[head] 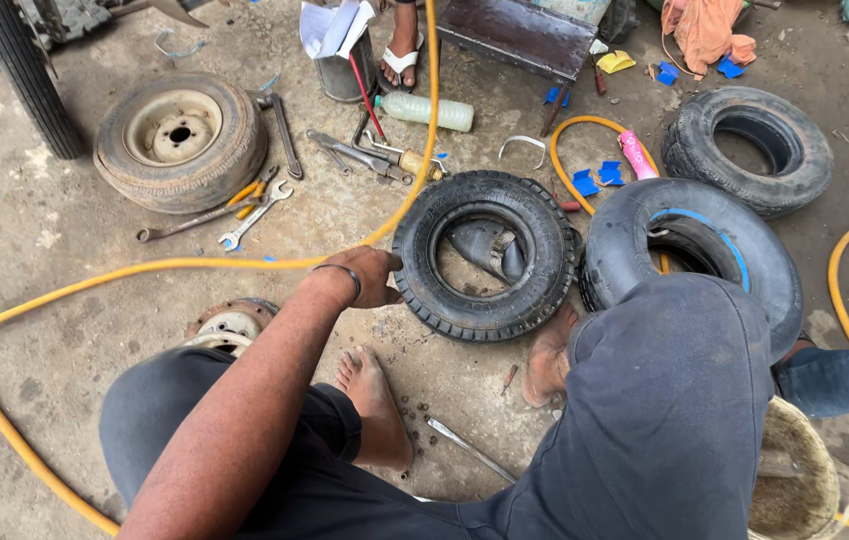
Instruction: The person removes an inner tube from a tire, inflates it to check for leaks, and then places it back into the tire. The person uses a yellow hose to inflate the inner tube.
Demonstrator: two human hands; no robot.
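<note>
Now the left hand [370, 277] presses closed against the small black tyre's [485, 255] left tread, steadying it; the right hand is unseen.

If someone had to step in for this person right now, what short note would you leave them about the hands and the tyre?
Left hand: resting on the outer edge of the black tyre, beside the yellow hose; whether it grips anything cannot be told.
Right hand: out of sight, hidden behind the knee.
The tyre lies flat on the concrete between the feet, with an inner tube loosely folded in its hole. A second tyre lies to its right, touching it.
A wheel on its rim and spanners lie further off to the left.
Done: tube sits inside the tyre, limp.
Left: no rim in this tyre yet.
</note>
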